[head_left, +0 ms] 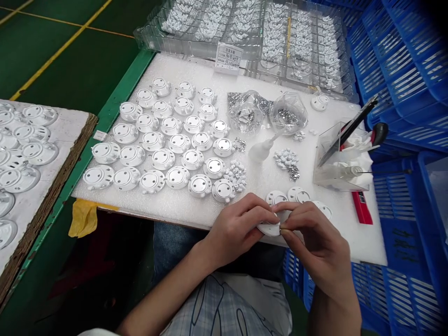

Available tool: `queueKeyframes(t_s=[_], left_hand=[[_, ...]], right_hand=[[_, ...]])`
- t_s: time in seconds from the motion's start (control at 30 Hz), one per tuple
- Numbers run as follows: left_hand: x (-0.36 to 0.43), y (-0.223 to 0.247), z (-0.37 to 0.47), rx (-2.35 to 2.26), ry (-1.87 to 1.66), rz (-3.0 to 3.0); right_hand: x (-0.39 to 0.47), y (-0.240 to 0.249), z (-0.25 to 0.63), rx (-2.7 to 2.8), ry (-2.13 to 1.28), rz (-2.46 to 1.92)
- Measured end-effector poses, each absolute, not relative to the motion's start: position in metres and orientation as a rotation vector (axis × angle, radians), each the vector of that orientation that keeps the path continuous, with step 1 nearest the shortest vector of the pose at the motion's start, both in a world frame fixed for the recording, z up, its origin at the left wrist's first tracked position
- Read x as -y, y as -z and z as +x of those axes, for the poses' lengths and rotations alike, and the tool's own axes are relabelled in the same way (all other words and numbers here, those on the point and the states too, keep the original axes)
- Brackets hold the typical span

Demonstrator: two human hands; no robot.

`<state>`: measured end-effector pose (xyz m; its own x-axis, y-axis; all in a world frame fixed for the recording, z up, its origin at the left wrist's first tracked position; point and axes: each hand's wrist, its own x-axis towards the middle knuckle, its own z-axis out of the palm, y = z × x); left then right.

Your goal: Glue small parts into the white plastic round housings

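My left hand (241,221) grips a white round part (270,228) at the near edge of the foam-topped table. My right hand (313,235) has thumb and forefinger pinched together at the right edge of that part; what lies between the fingertips is hidden. Just beyond my fingers lie more white round parts (299,194). Small white pieces (286,159) and small metal pieces (293,173) sit in loose piles farther back. To the left stand rows of white round assemblies (178,177) with little knobs and two dark dots each.
A squeeze bottle (261,150) stands mid-table, before two plastic bags (287,113) of metal bits. At right are a clear tool box (327,161) and a red object (361,207). Clear trays (245,53) line the back; blue crates (406,60) border the right. Another board (68,135) is left.
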<state>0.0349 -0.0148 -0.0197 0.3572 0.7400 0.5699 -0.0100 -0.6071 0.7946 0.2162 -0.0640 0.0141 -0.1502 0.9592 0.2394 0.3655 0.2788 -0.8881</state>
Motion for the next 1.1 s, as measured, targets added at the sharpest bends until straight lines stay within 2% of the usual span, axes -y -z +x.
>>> queueKeyframes(t_s=[0.33,0.57,0.8,1.1], left_hand=[[0.016,0.020,0.034,-0.613,-1.359,1.808],[0.015,0.018,0.033,-0.645,-1.347,1.691],[0.014,0.017,0.031,-0.585,-1.258,1.581],[0.009,0.008,0.027,-0.555,-1.213,1.718]], right_hand=[[0.054,-0.013,0.209,1.394,-1.184,-1.109],[0.056,-0.004,0.205,1.379,-1.029,-1.046],[0.057,-0.001,0.197,1.435,-0.689,-1.088],[0.056,-0.001,0.195,1.417,-0.660,-1.105]])
